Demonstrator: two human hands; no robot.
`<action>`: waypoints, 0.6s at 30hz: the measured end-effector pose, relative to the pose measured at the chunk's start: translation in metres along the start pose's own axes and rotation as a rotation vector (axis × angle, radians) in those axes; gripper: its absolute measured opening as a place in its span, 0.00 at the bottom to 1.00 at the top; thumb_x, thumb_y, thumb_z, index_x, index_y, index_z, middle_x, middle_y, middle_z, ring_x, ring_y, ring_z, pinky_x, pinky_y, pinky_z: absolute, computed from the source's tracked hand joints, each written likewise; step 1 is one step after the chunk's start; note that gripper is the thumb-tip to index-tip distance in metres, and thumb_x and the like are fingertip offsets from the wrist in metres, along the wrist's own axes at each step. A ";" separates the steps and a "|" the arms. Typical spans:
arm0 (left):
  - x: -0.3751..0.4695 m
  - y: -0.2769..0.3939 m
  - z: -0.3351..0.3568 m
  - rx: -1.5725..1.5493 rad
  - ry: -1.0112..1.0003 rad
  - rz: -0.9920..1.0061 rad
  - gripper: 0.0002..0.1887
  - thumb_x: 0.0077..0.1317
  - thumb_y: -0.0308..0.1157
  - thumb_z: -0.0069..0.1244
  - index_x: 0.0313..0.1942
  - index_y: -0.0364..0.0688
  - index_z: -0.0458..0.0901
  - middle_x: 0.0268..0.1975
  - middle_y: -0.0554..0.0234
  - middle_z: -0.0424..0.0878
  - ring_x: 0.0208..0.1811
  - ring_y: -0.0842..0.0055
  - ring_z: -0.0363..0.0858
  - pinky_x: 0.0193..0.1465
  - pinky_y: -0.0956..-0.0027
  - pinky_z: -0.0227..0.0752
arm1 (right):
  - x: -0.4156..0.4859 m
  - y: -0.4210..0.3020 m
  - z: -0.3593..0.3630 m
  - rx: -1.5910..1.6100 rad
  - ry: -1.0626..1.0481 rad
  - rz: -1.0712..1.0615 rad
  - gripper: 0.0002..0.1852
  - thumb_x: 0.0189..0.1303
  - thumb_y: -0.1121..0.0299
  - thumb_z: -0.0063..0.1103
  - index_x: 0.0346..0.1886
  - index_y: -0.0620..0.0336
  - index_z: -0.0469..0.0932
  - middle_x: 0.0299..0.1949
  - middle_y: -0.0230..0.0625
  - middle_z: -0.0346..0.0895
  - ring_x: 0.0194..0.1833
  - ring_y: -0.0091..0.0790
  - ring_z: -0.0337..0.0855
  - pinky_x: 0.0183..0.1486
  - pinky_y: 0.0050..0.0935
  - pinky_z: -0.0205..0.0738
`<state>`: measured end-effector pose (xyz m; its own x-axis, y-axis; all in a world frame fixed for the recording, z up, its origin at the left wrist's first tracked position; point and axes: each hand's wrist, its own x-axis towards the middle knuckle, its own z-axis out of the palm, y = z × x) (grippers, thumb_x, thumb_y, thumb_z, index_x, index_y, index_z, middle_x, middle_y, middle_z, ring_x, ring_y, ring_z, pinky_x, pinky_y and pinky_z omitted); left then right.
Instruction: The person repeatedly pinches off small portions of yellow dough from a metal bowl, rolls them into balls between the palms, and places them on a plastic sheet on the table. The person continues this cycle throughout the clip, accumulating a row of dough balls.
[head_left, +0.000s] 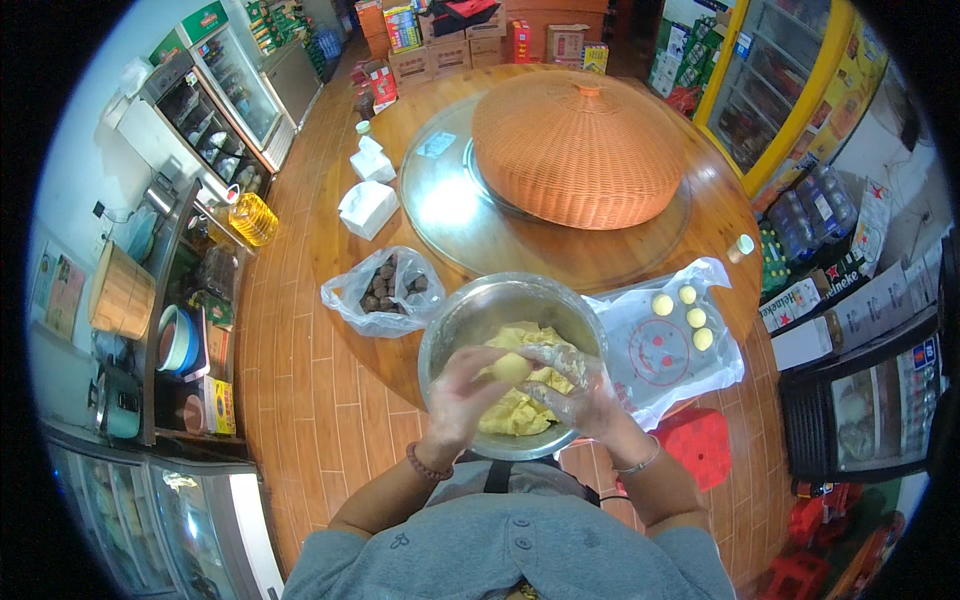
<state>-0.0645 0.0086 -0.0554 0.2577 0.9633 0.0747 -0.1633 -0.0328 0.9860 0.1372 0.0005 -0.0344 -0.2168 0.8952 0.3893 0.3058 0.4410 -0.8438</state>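
Above a large steel bowl (517, 289), my left hand (469, 390) and my right hand (574, 382) hold a pale yellow dough ball (511, 368) between their fingers. My right hand is dusted or smeared with pale dough. Crumbly yellow dough (521, 416) lies in the bowl beneath them. Left of the bowl, an open clear plastic bag (345, 300) holds many dark brown balls (381, 289). To the right, a tray lined with white paper (622, 322) carries several yellow dough balls (662, 304) near its far right part; a red smiling face shows on the lining.
A round wooden table (352, 225) bears a glass turntable (442, 232) with a big woven dome cover (577, 150). Tissue packs (368, 210) stand at its left, a small lidded jar (740, 248) at its right. A red plastic stool (694, 450) is below the tray.
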 end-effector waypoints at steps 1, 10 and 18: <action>-0.001 0.000 0.000 0.036 0.008 0.007 0.24 0.59 0.14 0.56 0.57 0.34 0.79 0.57 0.58 0.73 0.62 0.73 0.73 0.65 0.66 0.72 | 0.000 -0.001 0.000 -0.073 0.010 -0.065 0.25 0.55 0.69 0.73 0.58 0.56 0.80 0.51 0.42 0.84 0.51 0.43 0.86 0.56 0.37 0.78; -0.003 0.006 0.004 0.004 0.014 0.049 0.22 0.56 0.19 0.62 0.54 0.38 0.83 0.58 0.54 0.76 0.61 0.67 0.76 0.58 0.64 0.76 | -0.002 -0.004 0.001 -0.008 -0.021 -0.051 0.28 0.55 0.70 0.72 0.61 0.54 0.77 0.53 0.42 0.82 0.54 0.46 0.84 0.57 0.41 0.78; -0.003 0.013 -0.009 0.406 -0.042 0.282 0.20 0.54 0.24 0.65 0.49 0.39 0.86 0.49 0.53 0.83 0.51 0.64 0.82 0.55 0.66 0.76 | 0.001 -0.008 -0.008 -0.129 -0.091 -0.225 0.27 0.54 0.73 0.72 0.60 0.56 0.77 0.52 0.43 0.83 0.53 0.46 0.84 0.56 0.39 0.79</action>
<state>-0.0763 0.0079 -0.0442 0.2964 0.8908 0.3444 0.1503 -0.3996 0.9043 0.1422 -0.0020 -0.0243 -0.3730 0.7671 0.5220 0.3548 0.6378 -0.6837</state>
